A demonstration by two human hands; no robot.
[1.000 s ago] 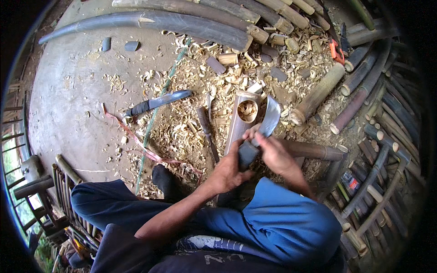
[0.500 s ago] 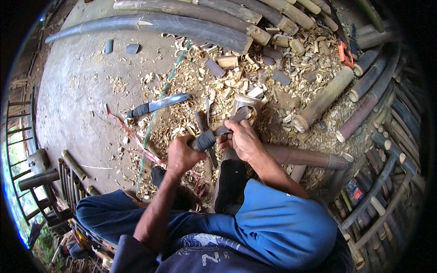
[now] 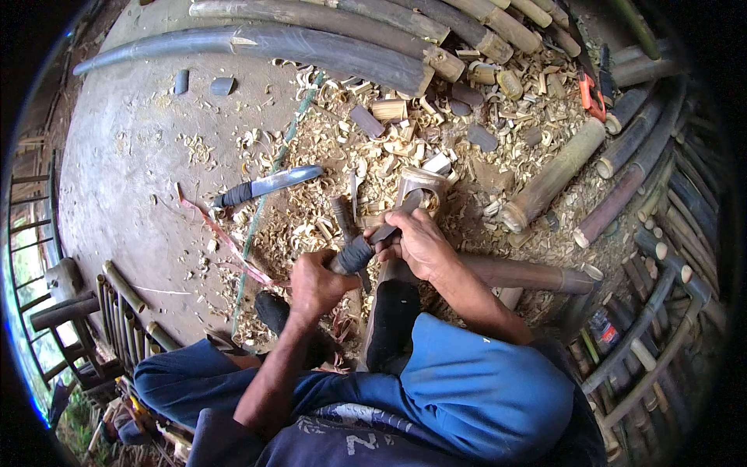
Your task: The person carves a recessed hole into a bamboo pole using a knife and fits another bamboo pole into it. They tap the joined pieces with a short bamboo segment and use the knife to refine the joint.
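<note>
My left hand (image 3: 317,282) is closed round the dark wrapped handle of a knife (image 3: 355,254). My right hand (image 3: 421,243) grips the same knife farther along, its fingers on the blade (image 3: 384,233). The blade slants up to the right, its end at the open mouth of a short bamboo section (image 3: 422,180). Whether blade and bamboo touch I cannot tell. Beside the knife, a ridged dark rod-like handle (image 3: 341,215) and a thin narrow blade (image 3: 354,191) stick up. A second knife (image 3: 282,180) with a black-wrapped handle lies on the floor to the left.
Curled shavings (image 3: 381,163) cover the floor ahead. Long bamboo poles (image 3: 327,53) lie along the far side; more poles (image 3: 629,183) are stacked right. An orange-handled saw (image 3: 591,97) lies by a bamboo length (image 3: 554,175). A pink strip (image 3: 218,226) and green cord (image 3: 264,194) run left.
The knife and both hands have come slightly nearer to me, with my left hand lower. The blade's end has drawn back a little at the bamboo mouth.
</note>
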